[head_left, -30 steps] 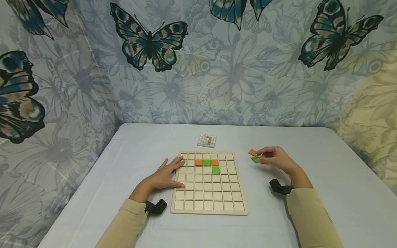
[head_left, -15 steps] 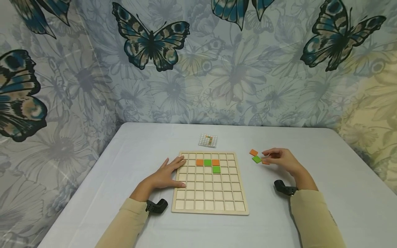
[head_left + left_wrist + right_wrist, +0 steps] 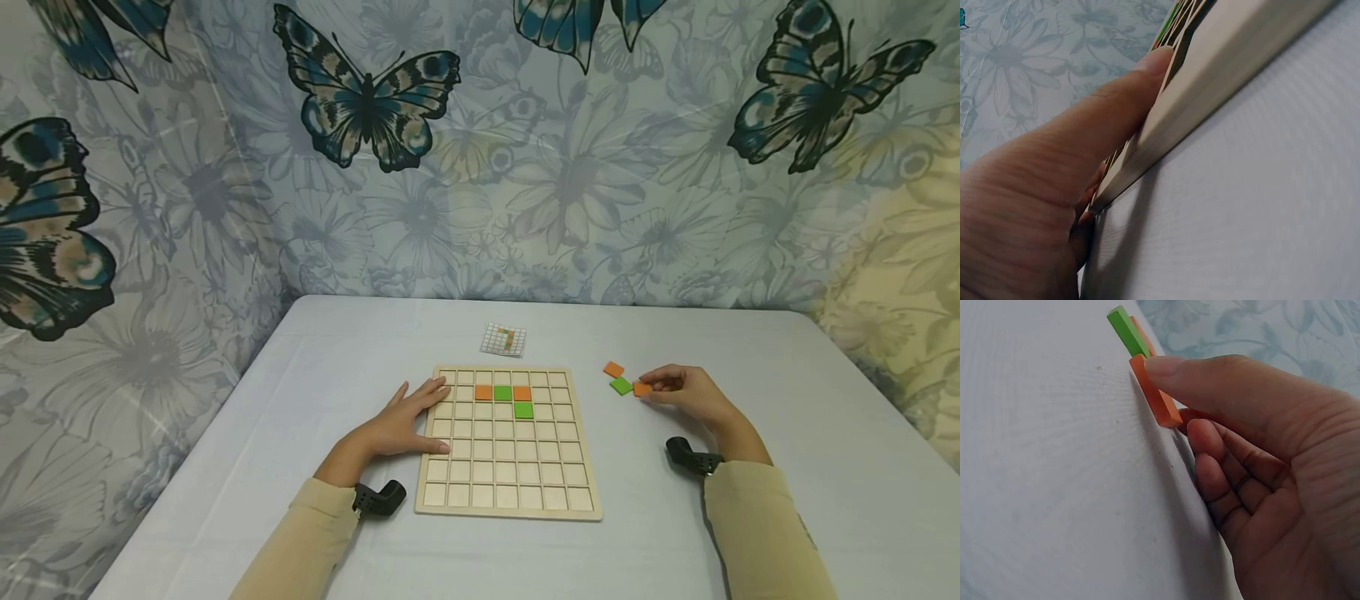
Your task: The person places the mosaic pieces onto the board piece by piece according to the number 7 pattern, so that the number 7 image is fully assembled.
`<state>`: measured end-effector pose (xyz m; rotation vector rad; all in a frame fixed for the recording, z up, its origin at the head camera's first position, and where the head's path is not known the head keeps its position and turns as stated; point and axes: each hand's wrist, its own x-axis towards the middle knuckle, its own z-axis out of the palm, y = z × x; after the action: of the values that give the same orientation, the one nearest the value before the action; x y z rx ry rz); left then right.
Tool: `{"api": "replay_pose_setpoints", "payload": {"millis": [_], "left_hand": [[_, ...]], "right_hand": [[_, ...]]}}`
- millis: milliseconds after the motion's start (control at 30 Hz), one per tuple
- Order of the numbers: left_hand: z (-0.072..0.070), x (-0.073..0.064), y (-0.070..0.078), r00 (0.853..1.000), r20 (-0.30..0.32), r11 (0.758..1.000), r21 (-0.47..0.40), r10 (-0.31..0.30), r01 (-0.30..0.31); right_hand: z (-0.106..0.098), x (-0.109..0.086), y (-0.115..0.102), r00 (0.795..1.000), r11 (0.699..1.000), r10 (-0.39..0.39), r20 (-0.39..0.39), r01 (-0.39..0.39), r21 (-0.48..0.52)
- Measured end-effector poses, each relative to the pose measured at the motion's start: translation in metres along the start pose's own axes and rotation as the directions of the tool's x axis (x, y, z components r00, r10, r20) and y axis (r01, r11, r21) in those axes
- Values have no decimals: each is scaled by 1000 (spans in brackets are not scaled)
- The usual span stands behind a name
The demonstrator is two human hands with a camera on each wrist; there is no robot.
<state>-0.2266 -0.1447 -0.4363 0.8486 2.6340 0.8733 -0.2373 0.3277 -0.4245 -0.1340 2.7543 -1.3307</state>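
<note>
The flat wooden board [image 3: 506, 474] has lots of little boxes and lies on the desk [image 3: 637, 542], with the left hand [image 3: 392, 427] resting on its left edge. Inside, an orange tile [image 3: 483, 392], a green tile [image 3: 502, 393] and a second orange tile [image 3: 521, 392] make a row (with a second green tile [image 3: 523, 410] just under the last one). The right hand [image 3: 693, 400] pinches a third orange tile [image 3: 642, 389], just beside a loose green tile [image 3: 621, 386] and near a loose orange tile [image 3: 613, 369].
</note>
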Motion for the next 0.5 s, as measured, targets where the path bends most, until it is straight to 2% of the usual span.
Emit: {"api": "replay_pose_setpoints", "payload": {"millis": [333, 500], "left_hand": [[0, -1, 0, 1000, -2, 1000, -5, 10, -10], [0, -1, 0, 1000, -2, 1000, -6, 7, -7]], "right_hand": [[1, 3, 6, 1000, 1000, -17, -2, 17, -9], [1, 2, 5, 1000, 1000, -1, -13, 0, -30]]}}
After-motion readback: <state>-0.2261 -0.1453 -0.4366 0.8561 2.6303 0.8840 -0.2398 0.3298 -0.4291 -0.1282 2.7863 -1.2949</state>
